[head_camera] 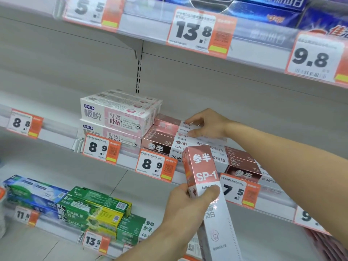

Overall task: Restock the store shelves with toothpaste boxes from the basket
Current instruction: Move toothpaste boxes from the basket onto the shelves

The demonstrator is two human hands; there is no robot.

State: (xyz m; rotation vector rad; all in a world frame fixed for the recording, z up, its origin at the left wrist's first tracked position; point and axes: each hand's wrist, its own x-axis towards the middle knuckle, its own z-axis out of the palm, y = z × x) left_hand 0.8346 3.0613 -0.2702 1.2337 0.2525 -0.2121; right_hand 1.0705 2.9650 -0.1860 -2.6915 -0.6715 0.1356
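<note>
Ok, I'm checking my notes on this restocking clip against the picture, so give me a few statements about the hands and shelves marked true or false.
1. The left hand grips a pink and white SP-1 toothpaste box. True.
2. The right hand holds a green Darlie box. False: its fingers rest on the rose-coloured boxes on the middle shelf; the Darlie boxes lie on the shelf below.
3. The white and pink boxes sit left of the rose-coloured boxes. True.
4. The price tag under the white and pink boxes reads 13.8. False: that price tag reads 8.9.
5. The SP-1 toothpaste box already lies flat on the shelf. False: it is in the hand, in front of the shelf.
</note>
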